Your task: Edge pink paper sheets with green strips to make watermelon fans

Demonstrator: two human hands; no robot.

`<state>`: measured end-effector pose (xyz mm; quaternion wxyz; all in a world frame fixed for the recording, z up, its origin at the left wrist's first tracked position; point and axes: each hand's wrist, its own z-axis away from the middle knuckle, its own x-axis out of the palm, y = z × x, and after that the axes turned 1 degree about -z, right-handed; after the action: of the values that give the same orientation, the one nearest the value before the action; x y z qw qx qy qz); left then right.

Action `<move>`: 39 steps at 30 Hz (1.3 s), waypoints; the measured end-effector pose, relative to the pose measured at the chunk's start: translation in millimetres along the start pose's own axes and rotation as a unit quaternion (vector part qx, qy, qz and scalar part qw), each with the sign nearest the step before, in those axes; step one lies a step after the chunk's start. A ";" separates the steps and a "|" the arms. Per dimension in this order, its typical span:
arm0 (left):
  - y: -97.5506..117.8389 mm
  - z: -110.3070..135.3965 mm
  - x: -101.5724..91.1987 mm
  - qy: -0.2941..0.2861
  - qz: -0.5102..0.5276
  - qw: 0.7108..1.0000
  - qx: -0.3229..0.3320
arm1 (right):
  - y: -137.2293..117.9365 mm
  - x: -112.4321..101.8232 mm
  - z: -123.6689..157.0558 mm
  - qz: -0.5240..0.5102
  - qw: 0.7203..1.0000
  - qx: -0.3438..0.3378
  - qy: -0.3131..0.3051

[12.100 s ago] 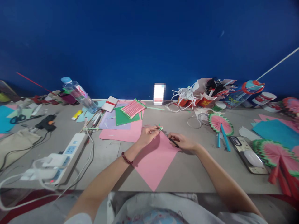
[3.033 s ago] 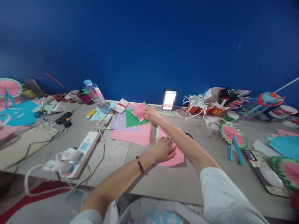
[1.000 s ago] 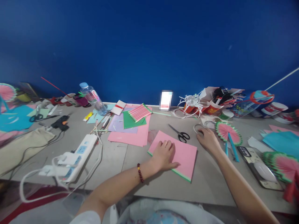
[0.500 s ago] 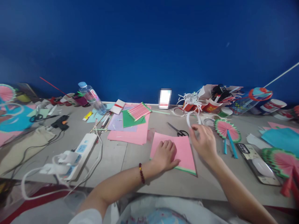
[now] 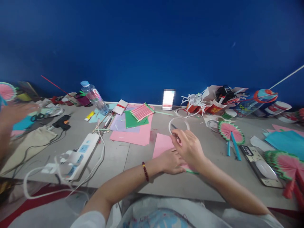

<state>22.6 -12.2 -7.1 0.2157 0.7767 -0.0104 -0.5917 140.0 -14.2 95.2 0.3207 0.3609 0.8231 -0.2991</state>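
One thin, circular tape roll (image 5: 170,126) is standing in the right hand (image 5: 190,148), its fingers pinching shut, above one pink paper sheet (image 5: 161,144); near the front edge of the tabletop (image 5: 190,187), the left hand (image 5: 173,161) is resting flat on it, gripping nothing.

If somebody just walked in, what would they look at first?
Probably the huge plain blue wall behind the table, then the pink-and-green fan with blue handles, lying on the right side like a watermelon slice. After that, maybe the middle, where the right hand holds a white ring above the left hand, which rests on pink paper.
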 end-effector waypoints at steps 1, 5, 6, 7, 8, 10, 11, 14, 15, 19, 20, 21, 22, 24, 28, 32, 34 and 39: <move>0.9 0.7 0.5 -0.004 -0.006 1.000 -0.016 | 3.1 8.8 1.6 -0.012 1.000 0.002 -0.008; 3.0 1.1 6.4 -0.004 -0.036 0.998 -0.044 | 30.3 52.9 15.3 -0.017 1.000 -0.011 -0.014; 3.2 0.9 7.5 -0.001 -0.041 0.998 -0.038 | 39.2 62.9 19.9 -0.021 1.000 -0.013 -0.014; 3.2 0.7 7.9 0.002 -0.045 0.999 -0.031 | 47.7 71.3 24.6 -0.031 0.999 -0.014 -0.017; 3.3 0.6 7.5 0.005 -0.047 0.999 -0.023 | 55.4 77.9 29.0 -0.047 0.999 -0.010 -0.021; 3.2 0.2 4.4 0.007 -0.044 0.999 -0.012 | 66.7 85.9 36.0 -0.076 0.997 0.026 -0.001; 3.1 0.1 2.0 0.008 -0.037 0.999 -0.010 | 70.4 88.0 38.3 -0.094 0.994 0.051 0.013; 2.7 0.1 -5.5 0.023 0.001 1.000 -0.018 | 75.4 91.2 40.9 -0.158 0.978 0.128 0.047; 2.8 0.3 -7.3 0.028 0.011 0.999 -0.023 | 76.1 91.6 40.9 -0.179 0.971 0.149 0.056; 5.5 2.5 -7.5 0.027 -0.028 0.999 -0.032 | 78.3 87.3 40.8 -0.207 0.955 0.192 0.092; 6.6 3.3 -5.9 0.025 -0.050 0.998 -0.037 | 78.6 83.9 40.7 -0.204 0.955 0.194 0.092; 7.6 4.2 -4.0 0.024 -0.070 0.996 -0.045 | 78.4 79.7 40.4 -0.201 0.956 0.195 0.088; 8.2 5.0 -2.0 0.026 -0.087 0.994 -0.053 | 77.7 75.1 39.9 -0.198 0.958 0.194 0.081; 8.5 6.3 1.8 0.032 -0.105 0.992 -0.066 | 74.1 66.5 38.1 -0.192 0.961 0.187 0.067; 9.0 6.7 5.6 0.026 -0.095 0.995 -0.035 | 62.3 62.8 35.2 -0.188 0.967 0.159 0.058; 16.9 4.1 5.5 0.005 -0.059 0.998 0.010 | 61.2 75.7 38.4 -0.182 0.977 0.108 0.011; 21.7 2.8 5.5 0.004 -0.027 1.000 0.005 | 66.9 82.1 41.3 -0.184 0.977 0.107 -0.016; 26.0 1.8 3.3 0.058 0.048 0.996 -0.043 | 83.0 89.9 47.4 -0.198 0.968 0.152 -0.021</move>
<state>28.1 -37.2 -1.5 0.2771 0.7985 -0.0099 -0.5343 172.1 34.2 -22.6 0.2136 0.2288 0.8161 -0.4859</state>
